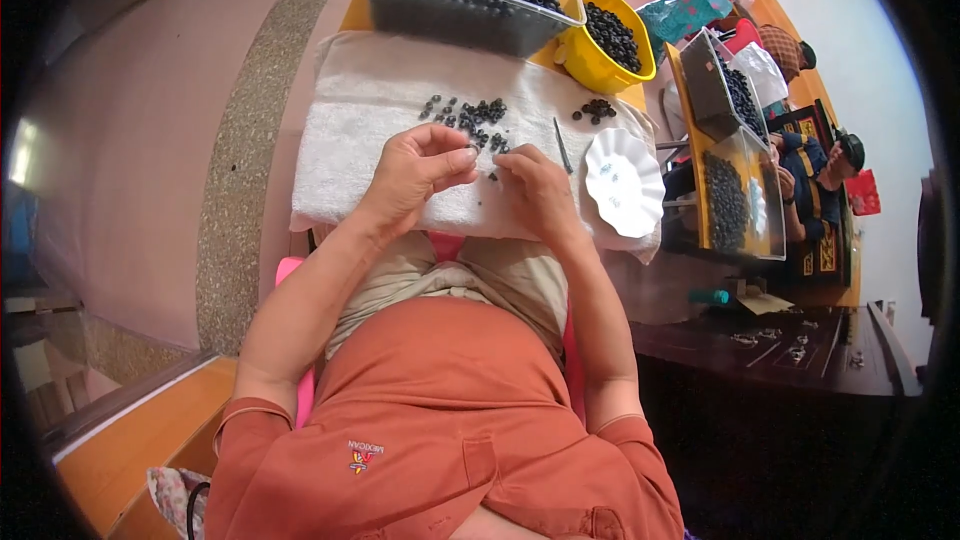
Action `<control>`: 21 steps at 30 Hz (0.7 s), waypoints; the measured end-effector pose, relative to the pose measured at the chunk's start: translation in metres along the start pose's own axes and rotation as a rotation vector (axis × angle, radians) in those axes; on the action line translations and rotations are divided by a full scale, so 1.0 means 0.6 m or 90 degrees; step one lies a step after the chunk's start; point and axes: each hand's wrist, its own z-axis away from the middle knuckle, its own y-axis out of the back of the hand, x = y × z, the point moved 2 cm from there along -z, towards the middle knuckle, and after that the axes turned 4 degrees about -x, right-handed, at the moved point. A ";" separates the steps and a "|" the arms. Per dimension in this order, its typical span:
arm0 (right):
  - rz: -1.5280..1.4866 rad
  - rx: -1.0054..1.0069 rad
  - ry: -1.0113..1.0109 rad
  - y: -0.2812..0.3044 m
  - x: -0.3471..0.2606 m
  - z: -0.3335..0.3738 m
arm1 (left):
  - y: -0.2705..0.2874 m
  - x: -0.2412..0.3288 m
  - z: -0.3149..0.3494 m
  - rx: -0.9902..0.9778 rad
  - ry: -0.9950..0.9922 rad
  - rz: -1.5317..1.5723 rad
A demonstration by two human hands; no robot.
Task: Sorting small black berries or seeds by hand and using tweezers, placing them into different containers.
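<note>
Over a white towel I work above a loose spread of small, shiny, black round pieces that look like beads. My left hand has thumb and forefinger pinched together at the near edge of the spread; whatever is between them is too small to make out. Just to its right, my right hand points its fingertips down at a few of the pieces, fingers drawn together. What it grips, if anything, is hidden. Beside it lie thin dark tweezers and a white scalloped plate with a few tiny bits in it.
Behind the towel stand a clear bin and a yellow basin, both full of black pieces. A small pile sits above the plate. On the right, more clear bins stand near other people.
</note>
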 end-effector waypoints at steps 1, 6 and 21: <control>0.000 -0.001 0.000 0.000 -0.001 0.001 | 0.000 0.000 0.000 0.001 0.000 0.001; 0.123 -0.098 0.002 -0.008 -0.011 0.004 | 0.002 -0.002 -0.001 -0.002 0.005 0.001; 0.071 -0.037 0.118 -0.003 -0.012 0.004 | -0.002 -0.003 0.001 -0.001 0.022 -0.016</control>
